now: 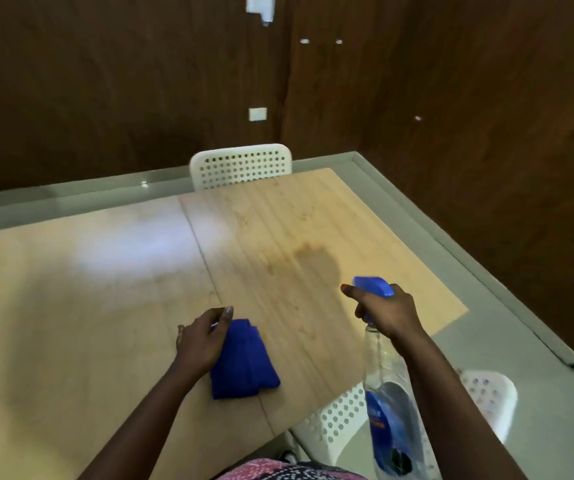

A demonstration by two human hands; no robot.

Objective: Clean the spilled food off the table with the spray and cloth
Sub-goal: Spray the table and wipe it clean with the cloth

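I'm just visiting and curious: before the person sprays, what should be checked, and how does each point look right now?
1. Spray bottle gripped in right hand: ok.
2. Nozzle aimed toward the stain: ok.
3. Cloth ready under left hand: ok.
4. Cloth clear of the stain: ok.
5. Liquid left in bottle: cannot tell.
6. Table free of other items near the stain: ok.

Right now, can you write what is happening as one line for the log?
right hand: holds clear spray bottle with blue trigger head, aimed at wooden table | left hand: on folded blue cloth | brownish stain: unwiped
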